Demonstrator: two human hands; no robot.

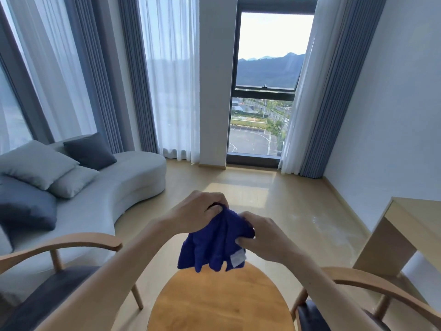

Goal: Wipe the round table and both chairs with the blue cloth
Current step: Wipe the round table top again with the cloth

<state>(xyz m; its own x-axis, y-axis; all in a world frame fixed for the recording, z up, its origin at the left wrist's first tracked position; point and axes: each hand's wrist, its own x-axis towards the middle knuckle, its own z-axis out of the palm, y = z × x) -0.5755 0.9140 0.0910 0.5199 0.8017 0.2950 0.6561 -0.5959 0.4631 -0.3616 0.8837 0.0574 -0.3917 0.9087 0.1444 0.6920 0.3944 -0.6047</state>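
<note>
- Above the round table (219, 304), the blue cloth (216, 244) is held bunched in mid-air, apart from the tabletop, a white label showing at its lower right edge.
- Left hand (198, 212): fingers are curled round the cloth's upper edge.
- Right hand (261, 234): the cloth's right side is pinched between thumb and fingers.
- Left chair (59, 249) and right chair (358, 287): wooden armrests and dark seats are seen flanking the table.
- Grey sofa (114, 187) with cushions is placed at left; a pale wooden desk (405, 225) stands at right.
</note>
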